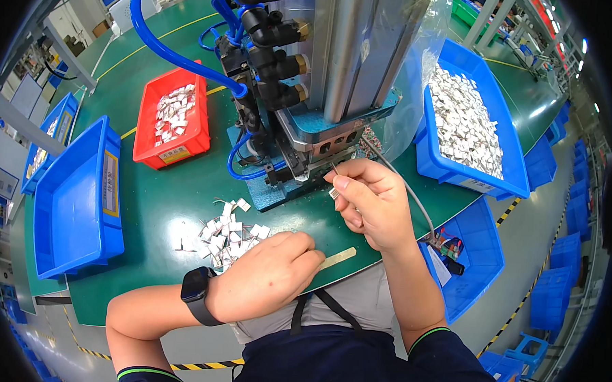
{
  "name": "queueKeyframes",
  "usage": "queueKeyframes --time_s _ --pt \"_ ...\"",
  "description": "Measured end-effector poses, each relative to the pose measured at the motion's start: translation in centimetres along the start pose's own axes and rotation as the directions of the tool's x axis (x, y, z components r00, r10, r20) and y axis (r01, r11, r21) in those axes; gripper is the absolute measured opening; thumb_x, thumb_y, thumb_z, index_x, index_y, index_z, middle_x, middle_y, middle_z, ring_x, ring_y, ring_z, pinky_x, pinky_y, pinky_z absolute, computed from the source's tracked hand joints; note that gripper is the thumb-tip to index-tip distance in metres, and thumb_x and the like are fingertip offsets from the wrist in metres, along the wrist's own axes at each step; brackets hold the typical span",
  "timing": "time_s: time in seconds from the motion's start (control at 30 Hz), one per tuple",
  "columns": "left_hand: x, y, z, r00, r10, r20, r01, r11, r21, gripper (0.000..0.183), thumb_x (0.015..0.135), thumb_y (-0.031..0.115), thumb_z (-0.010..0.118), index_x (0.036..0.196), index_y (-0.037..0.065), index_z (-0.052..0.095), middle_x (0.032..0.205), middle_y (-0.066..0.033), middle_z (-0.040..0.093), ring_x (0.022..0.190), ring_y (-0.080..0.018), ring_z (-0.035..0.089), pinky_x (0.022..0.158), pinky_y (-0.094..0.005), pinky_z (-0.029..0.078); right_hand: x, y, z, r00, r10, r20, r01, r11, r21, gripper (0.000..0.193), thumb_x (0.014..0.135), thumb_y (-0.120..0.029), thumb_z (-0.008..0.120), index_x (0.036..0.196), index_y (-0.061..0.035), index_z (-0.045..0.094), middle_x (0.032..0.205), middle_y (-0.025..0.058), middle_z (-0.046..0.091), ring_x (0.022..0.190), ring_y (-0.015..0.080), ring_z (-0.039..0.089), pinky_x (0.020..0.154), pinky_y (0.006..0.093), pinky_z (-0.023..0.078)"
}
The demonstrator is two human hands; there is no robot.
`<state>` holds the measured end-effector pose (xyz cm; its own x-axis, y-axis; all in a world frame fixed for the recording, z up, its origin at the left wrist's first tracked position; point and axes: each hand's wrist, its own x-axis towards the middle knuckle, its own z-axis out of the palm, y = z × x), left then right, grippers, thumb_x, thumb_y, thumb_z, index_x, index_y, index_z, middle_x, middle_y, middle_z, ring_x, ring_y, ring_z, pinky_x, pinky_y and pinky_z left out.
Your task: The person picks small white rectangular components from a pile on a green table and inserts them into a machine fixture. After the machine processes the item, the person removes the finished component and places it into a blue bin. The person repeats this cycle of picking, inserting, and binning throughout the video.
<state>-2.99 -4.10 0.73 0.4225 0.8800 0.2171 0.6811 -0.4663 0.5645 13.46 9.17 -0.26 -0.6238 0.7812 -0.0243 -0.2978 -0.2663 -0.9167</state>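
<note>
A small white part (334, 191) is pinched in the right hand (370, 202) just beside the press (322, 134) mouth; fingertips could get nipped if it's fed crooked. The left hand (269, 277) is curled on the pile of parts (223, 236), easily scattered off the green surface (162, 205)

The person wears a dark navy short-sleeved shirt (353, 364) whose cuffs are edged with a thin green and white stripe. A black smartwatch with a square face and black strap (196, 292) sits on the left wrist; both forearms are bare.
</note>
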Motion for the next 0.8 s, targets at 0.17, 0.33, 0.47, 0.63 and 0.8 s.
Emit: queueKeyframes --time_s 0.17,0.33,0.47,0.63,0.8 --pt "-0.3 0.9 -6.7 0.987 -0.122 0.102 0.075 0.921 0.382 0.017 0.079 0.003 0.062 0.095 -0.001 0.062 0.093 -0.0133 0.058 0.087 -0.0331 0.057 0.077 -0.0405 0.048 -0.1 0.2 -0.6 0.998 0.054 -0.014 -0.053 0.997 0.059 0.010 0.094 -0.011 0.064 0.095 -0.0022 0.058 0.071 0.0047 0.059 0.046 0.0024 0.041 0.038 0.0195 0.026" --pt "-1.1 -2.1 -8.2 0.950 -0.312 -0.027 0.275 0.791 0.546 0.010 0.081 0.005 0.067 0.090 0.000 0.065 0.087 -0.0119 0.059 0.085 -0.0317 0.057 0.079 -0.0397 0.048 -0.2 -0.5 -0.1 0.984 0.178 -0.014 -0.177 0.983 0.043 0.016 0.092 -0.012 0.067 0.091 -0.0037 0.053 0.070 0.0063 0.059 0.044 0.0043 0.041 0.036 0.0197 0.026" --pt "-1.3 -3.6 -7.2 0.949 -0.312 -0.049 0.290 0.796 0.531 0.011 0.081 0.008 0.068 0.088 0.000 0.065 0.083 -0.0130 0.059 0.083 -0.0323 0.058 0.077 -0.0409 0.049 -0.3 -0.6 0.2 0.981 0.194 0.001 -0.194 0.981 -0.010 0.017 0.090 -0.010 0.069 0.093 -0.0029 0.054 0.069 0.0055 0.058 0.044 0.0039 0.042 0.036 0.0193 0.026" --pt "-0.8 -4.5 -5.8 0.954 -0.264 -0.140 0.297 0.792 0.534 0.013 0.079 0.011 0.069 0.082 0.000 0.064 0.079 -0.0139 0.060 0.080 -0.0323 0.059 0.075 -0.0419 0.049 -0.3 -0.6 0.3 0.980 0.199 -0.008 -0.199 0.979 -0.051 0.016 0.089 -0.009 0.069 0.093 -0.0022 0.055 0.068 0.0050 0.058 0.045 0.0038 0.043 0.037 0.0190 0.027" --pt "-0.8 -4.7 -5.2 0.957 -0.267 -0.111 0.272 0.701 0.659 0.015 0.076 0.013 0.068 0.074 0.002 0.059 0.074 -0.0118 0.058 0.075 -0.0295 0.058 0.072 -0.0409 0.046 -0.3 -0.6 0.1 0.980 0.197 -0.012 -0.198 0.978 -0.068 0.016 0.089 -0.009 0.069 0.093 -0.0019 0.055 0.068 0.0046 0.058 0.045 0.0036 0.043 0.038 0.0187 0.028"
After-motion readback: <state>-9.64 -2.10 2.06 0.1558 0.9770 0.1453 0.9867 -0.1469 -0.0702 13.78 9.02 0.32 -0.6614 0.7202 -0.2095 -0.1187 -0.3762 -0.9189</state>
